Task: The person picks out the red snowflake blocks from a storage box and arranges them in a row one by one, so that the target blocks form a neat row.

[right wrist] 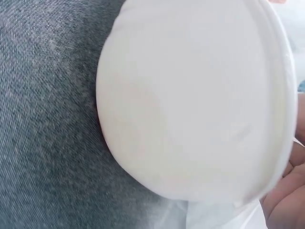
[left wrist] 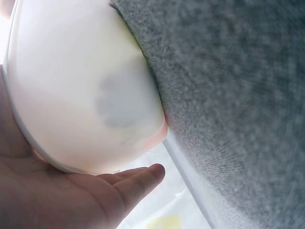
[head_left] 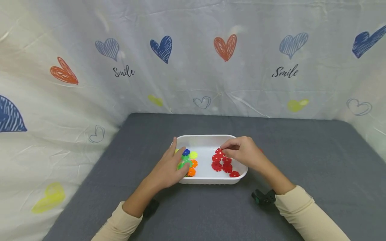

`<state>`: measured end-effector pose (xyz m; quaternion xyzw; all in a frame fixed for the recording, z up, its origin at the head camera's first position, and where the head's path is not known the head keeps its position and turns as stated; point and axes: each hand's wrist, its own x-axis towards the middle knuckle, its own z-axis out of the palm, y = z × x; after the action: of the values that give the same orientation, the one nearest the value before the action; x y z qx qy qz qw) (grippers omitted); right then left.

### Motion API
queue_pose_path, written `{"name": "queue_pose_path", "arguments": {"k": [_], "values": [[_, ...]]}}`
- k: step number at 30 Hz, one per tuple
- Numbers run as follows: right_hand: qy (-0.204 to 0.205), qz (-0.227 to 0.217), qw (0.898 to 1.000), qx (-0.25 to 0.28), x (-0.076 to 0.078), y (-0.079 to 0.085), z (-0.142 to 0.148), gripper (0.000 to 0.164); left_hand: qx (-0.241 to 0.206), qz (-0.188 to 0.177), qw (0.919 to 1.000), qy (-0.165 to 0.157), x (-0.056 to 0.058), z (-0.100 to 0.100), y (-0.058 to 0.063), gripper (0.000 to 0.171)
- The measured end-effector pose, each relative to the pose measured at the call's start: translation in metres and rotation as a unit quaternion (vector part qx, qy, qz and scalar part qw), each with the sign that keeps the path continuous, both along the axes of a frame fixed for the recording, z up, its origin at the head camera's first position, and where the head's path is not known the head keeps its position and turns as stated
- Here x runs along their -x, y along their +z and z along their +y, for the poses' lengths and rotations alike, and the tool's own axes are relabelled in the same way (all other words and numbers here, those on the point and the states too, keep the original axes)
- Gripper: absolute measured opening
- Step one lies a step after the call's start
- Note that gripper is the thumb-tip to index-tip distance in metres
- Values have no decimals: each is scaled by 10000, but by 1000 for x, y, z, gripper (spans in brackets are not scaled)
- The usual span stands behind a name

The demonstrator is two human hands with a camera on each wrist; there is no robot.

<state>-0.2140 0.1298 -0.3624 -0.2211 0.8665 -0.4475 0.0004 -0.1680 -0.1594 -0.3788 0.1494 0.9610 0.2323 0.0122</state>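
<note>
grey table (head_left: 208,207), heart-printed curtain (head_left: 193,78) behind

Bare L hand (head_left: 166,170) w/ fingers (head_left: 173,147) spread, bare R hand (head_left: 245,153) w/ fingers bent twd thumb (head_left: 231,153), both cream-sleeved arms (head_left: 137,201) fwd

- Head view: bright, even light, faint glare on the printed curtain (head_left: 187,80).
- Soft shadow on the grey tablecloth (head_left: 301,160) by the white tray's (head_left: 211,181) near edge.
- Wrist views: tray wall washed out, blurred.
</note>
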Motion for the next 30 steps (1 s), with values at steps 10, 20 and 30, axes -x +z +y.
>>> {"name": "queue_pose_path", "arguments": {"k": [10, 20, 30], "values": [[-216, -53, 9992, 324, 1, 7, 16, 10, -47, 3, 10000, -21, 0, 0, -1, 70], [-542, -295, 9966, 545, 1, 14, 38, 14, -66, 48, 10000, -38, 0, -1, 0, 69], [-1068, -126, 9939, 234, -2, 16, 64, 16, -62, 70, 9999, -47, 0, -2, -2, 69]]}}
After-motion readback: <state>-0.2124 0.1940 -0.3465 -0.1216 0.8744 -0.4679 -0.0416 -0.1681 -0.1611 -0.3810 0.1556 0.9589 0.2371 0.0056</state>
